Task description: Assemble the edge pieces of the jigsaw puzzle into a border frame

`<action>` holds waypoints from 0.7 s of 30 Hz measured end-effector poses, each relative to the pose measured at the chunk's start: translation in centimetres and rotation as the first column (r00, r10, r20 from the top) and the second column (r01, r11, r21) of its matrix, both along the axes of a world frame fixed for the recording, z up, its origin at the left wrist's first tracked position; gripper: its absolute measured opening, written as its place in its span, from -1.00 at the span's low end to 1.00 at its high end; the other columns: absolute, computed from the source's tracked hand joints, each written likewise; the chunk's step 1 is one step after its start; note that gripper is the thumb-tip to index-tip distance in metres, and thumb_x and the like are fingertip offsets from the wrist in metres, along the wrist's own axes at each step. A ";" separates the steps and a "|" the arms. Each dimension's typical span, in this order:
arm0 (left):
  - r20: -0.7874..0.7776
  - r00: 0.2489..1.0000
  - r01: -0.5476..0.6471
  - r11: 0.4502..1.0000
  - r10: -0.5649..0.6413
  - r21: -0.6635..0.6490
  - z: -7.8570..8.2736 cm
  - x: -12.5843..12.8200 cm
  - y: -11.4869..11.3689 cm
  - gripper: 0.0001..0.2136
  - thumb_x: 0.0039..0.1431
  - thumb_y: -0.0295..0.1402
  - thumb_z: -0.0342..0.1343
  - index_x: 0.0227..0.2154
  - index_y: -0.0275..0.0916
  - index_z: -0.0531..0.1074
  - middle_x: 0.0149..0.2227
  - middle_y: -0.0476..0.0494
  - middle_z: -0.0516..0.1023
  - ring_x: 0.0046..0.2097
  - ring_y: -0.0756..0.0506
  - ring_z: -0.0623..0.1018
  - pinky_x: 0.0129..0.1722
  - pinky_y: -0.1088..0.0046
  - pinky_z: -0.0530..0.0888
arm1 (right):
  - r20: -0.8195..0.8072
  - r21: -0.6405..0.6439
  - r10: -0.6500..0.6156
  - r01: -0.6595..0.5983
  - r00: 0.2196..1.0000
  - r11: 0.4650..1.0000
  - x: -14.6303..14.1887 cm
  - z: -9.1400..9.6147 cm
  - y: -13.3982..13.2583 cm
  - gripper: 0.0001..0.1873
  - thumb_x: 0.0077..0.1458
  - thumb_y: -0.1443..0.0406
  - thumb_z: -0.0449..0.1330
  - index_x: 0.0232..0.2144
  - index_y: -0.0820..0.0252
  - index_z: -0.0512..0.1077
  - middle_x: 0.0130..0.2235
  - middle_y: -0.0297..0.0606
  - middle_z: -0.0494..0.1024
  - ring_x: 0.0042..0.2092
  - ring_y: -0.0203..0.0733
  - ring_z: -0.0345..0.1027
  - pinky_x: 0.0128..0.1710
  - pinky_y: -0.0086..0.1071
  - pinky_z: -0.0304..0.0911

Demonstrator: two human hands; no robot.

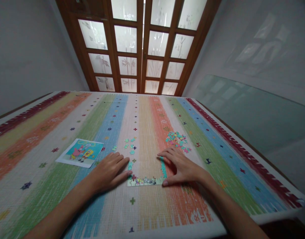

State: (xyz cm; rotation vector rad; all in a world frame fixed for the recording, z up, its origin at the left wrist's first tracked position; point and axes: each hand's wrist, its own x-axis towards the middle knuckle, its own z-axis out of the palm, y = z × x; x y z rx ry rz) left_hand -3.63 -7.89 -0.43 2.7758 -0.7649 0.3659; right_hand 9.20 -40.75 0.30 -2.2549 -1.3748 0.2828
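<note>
A partly joined jigsaw puzzle border [145,182] lies flat in front of me: a bottom row with a side strip rising at each end. My left hand [114,169] rests at its left strip, fingers stretched out and thumb lying near the lower corner. At the right strip [163,168] is my right hand [180,165], its thumb at the lower corner and its fingers reaching over the strip's upper end. Thumb and fingers are spread apart. Several loose teal puzzle pieces [132,152] lie just beyond the left hand. A heap of mixed puzzle pieces [176,139] sits beyond the right hand.
A printed cartoon picture sheet [81,152] lies to the left. Everything rests on a striped, patterned tablecloth [150,205]. Behind the table stands a wooden door [140,56] with frosted panes, and a glass panel [257,116] leans at the right wall.
</note>
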 end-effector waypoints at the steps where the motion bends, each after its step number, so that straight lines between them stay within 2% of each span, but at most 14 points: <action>1: 0.018 1.000 0.002 1.000 -0.002 -0.001 0.0 0.0 0.0 -0.68 0.51 -0.12 -0.13 -0.04 -0.21 0.42 -0.25 -0.16 0.52 -0.22 -0.19 0.46 -0.19 0.23 0.39 | 0.007 0.000 0.000 0.000 1.000 1.000 0.0 0.0 0.1 -0.11 -0.11 -0.13 0.51 0.19 0.08 0.40 0.14 -0.08 0.45 0.18 0.19 0.23 0.22 0.04 0.15; 6: 0.079 0.997 0.012 1.000 -0.011 -0.021 -0.1 0.2 0.1 -0.73 0.51 -0.19 -0.10 -0.04 -0.22 0.42 -0.16 -0.18 0.55 -0.14 -0.20 0.47 -0.11 0.19 0.39 | 0.040 -0.012 0.022 -0.022 0.999 1.000 0.0 0.3 0.4 -0.40 0.16 -0.06 0.36 0.09 0.13 0.43 0.07 -0.08 0.48 0.11 0.12 0.28 0.13 -0.02 0.22; 13: 0.106 0.994 0.020 1.000 -0.018 -0.016 -0.7 0.3 0.3 -0.73 0.49 -0.19 -0.04 0.08 -0.20 0.37 0.04 -0.21 0.57 0.08 -0.27 0.48 0.06 0.09 0.39 | 0.101 0.009 -0.004 0.003 0.995 1.000 -0.1 -0.1 0.6 -0.66 0.30 0.09 0.29 0.02 0.11 0.45 0.02 -0.15 0.51 0.08 0.03 0.32 0.10 -0.10 0.25; 17: 0.086 0.996 0.003 1.000 -0.002 -0.003 -1.3 0.3 0.7 -0.68 0.49 -0.17 -0.04 0.16 -0.19 0.35 0.13 -0.21 0.55 0.16 -0.29 0.46 0.15 0.06 0.36 | 0.172 0.024 -0.034 0.031 0.984 0.999 0.1 -0.5 0.7 -0.72 0.33 0.14 0.27 0.00 0.13 0.46 0.04 -0.13 0.51 0.10 0.04 0.33 0.14 -0.09 0.24; 21: 0.045 0.999 -0.009 1.000 0.008 0.022 -1.6 0.2 0.8 -0.56 0.51 -0.15 -0.09 0.33 -0.19 0.19 0.31 -0.23 0.40 0.30 -0.32 0.36 0.24 0.03 0.32 | 0.227 0.022 -0.048 0.044 0.973 0.999 0.2 -0.8 0.7 -0.75 0.35 0.14 0.25 -0.02 0.13 0.48 0.05 -0.12 0.53 0.09 0.04 0.34 0.13 -0.09 0.25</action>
